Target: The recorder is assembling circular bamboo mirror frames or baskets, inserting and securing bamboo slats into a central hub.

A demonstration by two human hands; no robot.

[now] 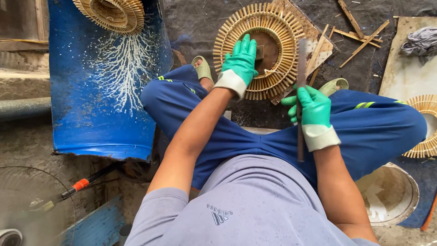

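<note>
We see the left hand (240, 61), in a green glove with a white cuff, laid palm down on a round bamboo frame (260, 50) that lies on the dark ground between the person's feet. Its fingers are spread and extended over the inner ring of the frame, pressing on it rather than wrapped around anything, and the fingertips reach the edge of a small wooden block (259, 52) at the brown centre disc. The right hand (312, 109), gloved the same way, is closed in a fist around a long, flat dark stick (301, 98); the stick stands nearly upright in the view, its upper end beside the right rim of the frame and its lower end over the blue trouser leg. The frame rests on a thin board (318, 48), with loose wood strips (359, 34) scattered just beyond it. To the left lies a curved blue plastic sheet (98, 91) streaked with white, and a second round frame (111, 13) sits at its top end. A third frame (425, 125) shows at the right edge, near a white bucket (389, 193) and a grey rag (421, 41). An orange-handled tool (82, 184) lies at the lower left.
</note>
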